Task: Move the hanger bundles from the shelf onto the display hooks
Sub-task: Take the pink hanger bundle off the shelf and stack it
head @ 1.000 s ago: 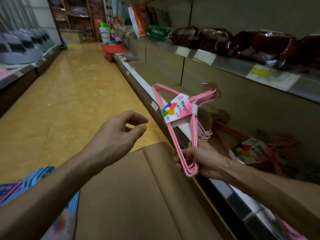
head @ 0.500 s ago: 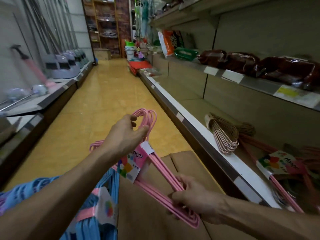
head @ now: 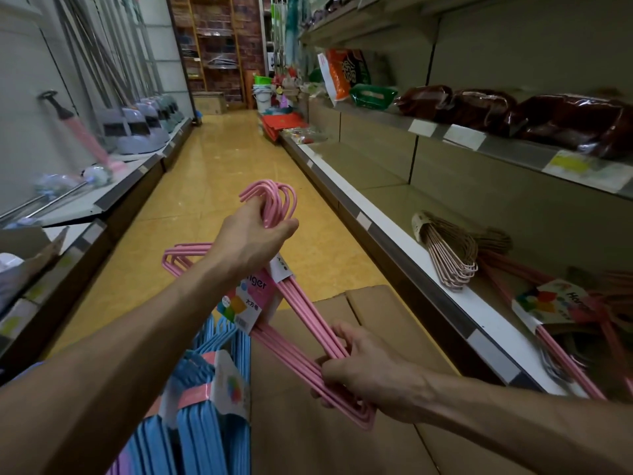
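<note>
both arms stretched out in front, left hand (head: pixel 255 236) curled round the hooks of the pink hangers (head: pixel 301 323), right hand (head: pixel 363 368) lower, gripping their bottom corner

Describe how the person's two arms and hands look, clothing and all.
Both forearms are bare to the frame edge, with no sleeves, gloves, watch or rings visible. The left hand and the right hand show raised tendons and veins along the backs. No markings or jewellery can be seen.
</note>
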